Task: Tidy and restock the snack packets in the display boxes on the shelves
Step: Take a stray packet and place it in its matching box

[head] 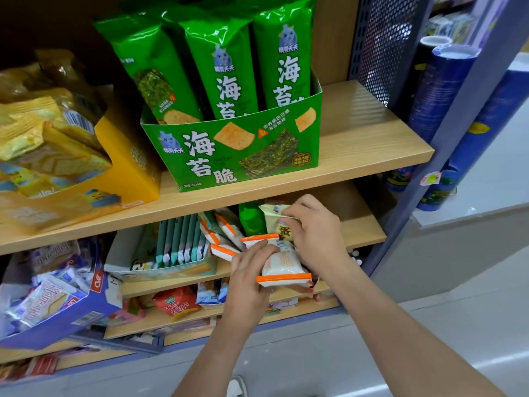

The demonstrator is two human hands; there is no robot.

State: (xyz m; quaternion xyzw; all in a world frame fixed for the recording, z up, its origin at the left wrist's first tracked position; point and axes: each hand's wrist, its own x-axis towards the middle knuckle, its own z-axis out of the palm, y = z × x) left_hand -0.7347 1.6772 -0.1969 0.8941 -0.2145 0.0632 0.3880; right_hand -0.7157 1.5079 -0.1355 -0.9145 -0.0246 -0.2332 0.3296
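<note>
Head view: wooden shelf (pixel 372 144) runs above both hands. Green display box (pixel 229 156) sits on it, up-left of the fingers, with three tall green packets (pixel 220 73) upright inside. Yellow box (pixel 128 164) is far left of the fingers, tipped, yellow packets loose in it. Blue box (pixel 51 330) is down-left of the left fingers, tilted, stuffed with blue-white packets. Teal box (pixel 177 270) is left of the left fingers, teal packets (pixel 180 239) standing in a row. Left hand (pixel 252 270) has fingers curled round a white packet with orange seals (pixel 283 265), at the lower shelf front. Right hand (pixel 315 233) is just up-right of it, fingers pinching the top of a cream packet (pixel 279 222). More orange-edged packets (pixel 223 239) are heaped between the teal box and the left fingers. Small green packet (pixel 252 222) is just left of the right fingertips, behind the cream one.
</note>
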